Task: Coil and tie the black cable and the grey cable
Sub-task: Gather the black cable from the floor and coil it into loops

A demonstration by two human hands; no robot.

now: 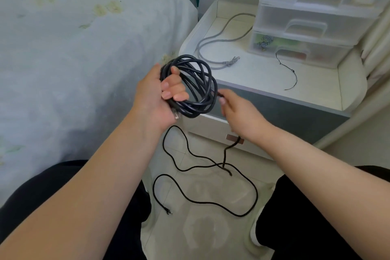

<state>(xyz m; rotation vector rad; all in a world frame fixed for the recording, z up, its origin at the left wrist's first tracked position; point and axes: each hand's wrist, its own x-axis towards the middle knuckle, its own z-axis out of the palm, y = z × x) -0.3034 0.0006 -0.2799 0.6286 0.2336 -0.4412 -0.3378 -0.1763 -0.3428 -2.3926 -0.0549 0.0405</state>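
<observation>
My left hand (162,95) grips a coil of the black cable (198,82), fingers curled through the loops, held in the air in front of the bedside cabinet. My right hand (238,112) pinches the black cable just right of the coil. From that hand the loose rest of the cable hangs down and lies in loops on the floor (211,175), its plug end near my left knee. The grey cable (213,48) lies loosely on the cabinet top, its connector end facing right.
The white cabinet top (263,74) has raised edges and carries a clear plastic drawer unit (312,19) and a thin black string (292,74). A bed with a floral cover (73,48) fills the left. My legs frame the tiled floor.
</observation>
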